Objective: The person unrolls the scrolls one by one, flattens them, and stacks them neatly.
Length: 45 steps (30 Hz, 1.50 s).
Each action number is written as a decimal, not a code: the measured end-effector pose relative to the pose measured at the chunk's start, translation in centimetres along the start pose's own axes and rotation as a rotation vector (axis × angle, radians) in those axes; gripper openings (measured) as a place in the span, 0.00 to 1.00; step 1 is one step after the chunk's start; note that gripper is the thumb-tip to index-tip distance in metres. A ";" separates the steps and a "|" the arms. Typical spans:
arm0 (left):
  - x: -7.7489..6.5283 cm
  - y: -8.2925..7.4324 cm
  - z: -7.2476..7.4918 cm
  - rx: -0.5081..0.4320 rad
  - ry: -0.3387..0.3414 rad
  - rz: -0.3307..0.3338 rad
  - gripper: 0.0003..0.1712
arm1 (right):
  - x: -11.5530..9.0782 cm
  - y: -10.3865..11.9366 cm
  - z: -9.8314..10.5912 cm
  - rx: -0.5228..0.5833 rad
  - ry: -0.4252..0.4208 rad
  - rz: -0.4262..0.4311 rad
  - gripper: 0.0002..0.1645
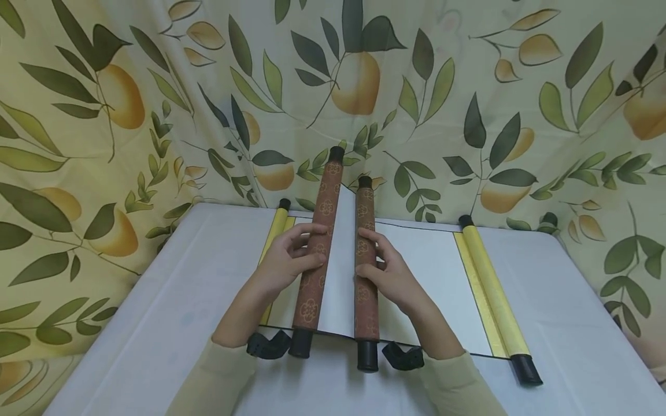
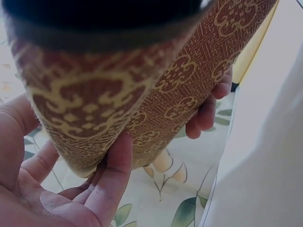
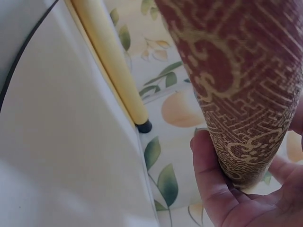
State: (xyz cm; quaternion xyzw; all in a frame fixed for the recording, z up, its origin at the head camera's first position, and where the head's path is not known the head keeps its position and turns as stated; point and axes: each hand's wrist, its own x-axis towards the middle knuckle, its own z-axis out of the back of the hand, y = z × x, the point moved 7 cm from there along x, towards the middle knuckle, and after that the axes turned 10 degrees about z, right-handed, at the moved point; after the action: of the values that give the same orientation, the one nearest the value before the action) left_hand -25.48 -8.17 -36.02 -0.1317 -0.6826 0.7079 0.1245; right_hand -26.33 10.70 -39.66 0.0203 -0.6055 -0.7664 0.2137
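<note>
My left hand (image 1: 283, 257) grips a red-brown scroll roll (image 1: 326, 202) with gold flower patterns and black end knobs. A matching roll (image 1: 366, 315) is in my right hand (image 1: 387, 271), thumb on the near side. Between the two rolls runs a narrow strip of white sheet (image 1: 339, 271). Both rolls tilt, far ends raised. In the left wrist view, fingers curl round the patterned roll (image 2: 177, 90); in the right wrist view, the hand cups the underside of its roll (image 3: 246, 142). Some fingers are hidden behind the rolls.
Under the hands, another white scroll sheet (image 1: 426, 260) lies unrolled on the white-covered table (image 1: 156, 300). A yellow roller (image 1: 494, 289) with black ends borders its right side, another yellow roller (image 1: 273, 234) its left. Fruit-and-leaf patterned cloth (image 1: 343, 86) hangs behind.
</note>
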 end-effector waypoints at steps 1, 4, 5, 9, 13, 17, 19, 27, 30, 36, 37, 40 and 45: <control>0.0 -0.1 0.0 -0.003 0.001 -0.005 0.26 | 0.0 0.0 0.0 -0.003 0.000 0.003 0.38; -0.1 -0.2 0.2 0.001 -0.009 -0.021 0.25 | 0.1 0.2 0.1 0.000 0.001 0.008 0.38; -0.1 -0.3 0.3 0.003 -0.013 -0.026 0.25 | 0.1 0.2 0.2 -0.002 0.001 0.009 0.38; -0.2 -0.5 0.4 0.012 -0.021 -0.042 0.25 | 0.1 0.3 0.2 -0.002 0.001 0.008 0.38; -0.3 -0.6 0.5 -0.009 -0.012 -0.035 0.25 | -0.1 0.4 0.0 0.014 0.007 -0.011 0.38; -0.3 -0.3 0.6 -0.025 -0.016 -0.017 0.25 | -0.2 0.4 -0.2 0.026 0.017 -0.020 0.39; -0.3 -0.2 0.7 -0.025 -0.024 -0.008 0.25 | -0.2 0.4 -0.2 0.023 0.017 -0.019 0.39; -0.7 -0.7 0.8 -0.023 -0.029 0.010 0.25 | -0.2 0.1 0.0 0.045 0.012 -0.041 0.39; -1.1 -1.4 0.7 -0.023 -0.025 0.019 0.26 | -0.2 0.4 0.0 0.061 0.016 -0.055 0.40; -1.9 -2.7 0.5 -0.009 -0.034 0.016 0.26 | -0.4 1.9 -0.1 0.082 0.030 -0.059 0.40; -1.9 -2.8 0.5 -0.007 -0.039 0.013 0.26 | -0.4 2.1 -0.1 0.081 0.031 -0.058 0.40; -1.9 -3.0 0.5 -0.024 -0.037 0.007 0.26 | -0.4 1.9 0.0 0.073 0.031 -0.047 0.40; -1.8 -2.9 0.6 -0.047 -0.022 -0.008 0.26 | -0.2 0.6 0.2 0.064 0.023 -0.027 0.38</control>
State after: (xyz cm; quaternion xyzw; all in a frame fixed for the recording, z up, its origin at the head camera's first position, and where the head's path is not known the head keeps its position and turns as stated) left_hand -24.04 -9.21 -33.12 -0.1240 -0.7008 0.6928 0.1165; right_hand -26.04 10.88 -39.06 0.0442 -0.6268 -0.7492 0.2096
